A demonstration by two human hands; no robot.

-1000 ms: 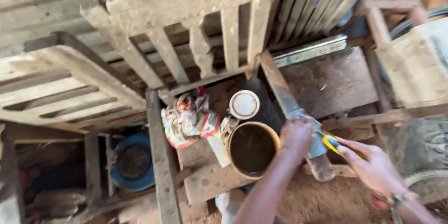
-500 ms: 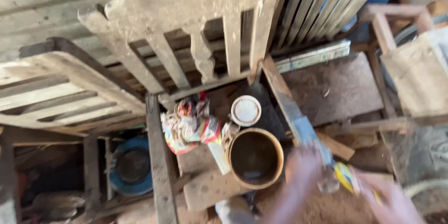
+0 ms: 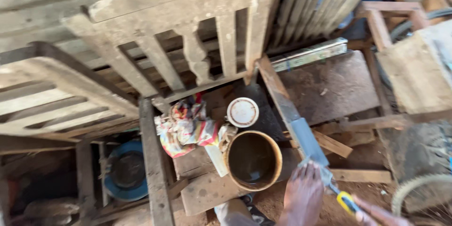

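The left hand [image 3: 303, 193] lies flat, fingers together, on the lower end of a long grey plank [image 3: 301, 132] that slants up toward the slatted wooden frames [image 3: 188, 52]. The right hand [image 3: 376, 214], mostly cut off at the bottom edge, pinches the yellow-and-blue handle of a tool [image 3: 346, 201] whose metal tip meets the plank just beside the left fingers. An open round tin [image 3: 253, 160] with dark liquid stands just left of the plank on the rough bench [image 3: 207, 190]; its white lid [image 3: 242, 112] lies above it, and a crumpled multicoloured rag [image 3: 186, 127] sits to the left, with a pale flat stick between rag and tin. Short wood offcuts [image 3: 336, 145] lie to the right of the plank on the sawdust floor. A blue round vessel [image 3: 125, 172] rests under the bench, at left. Since half a second ago both hands have dropped toward the bottom edge, and their blur is gone.
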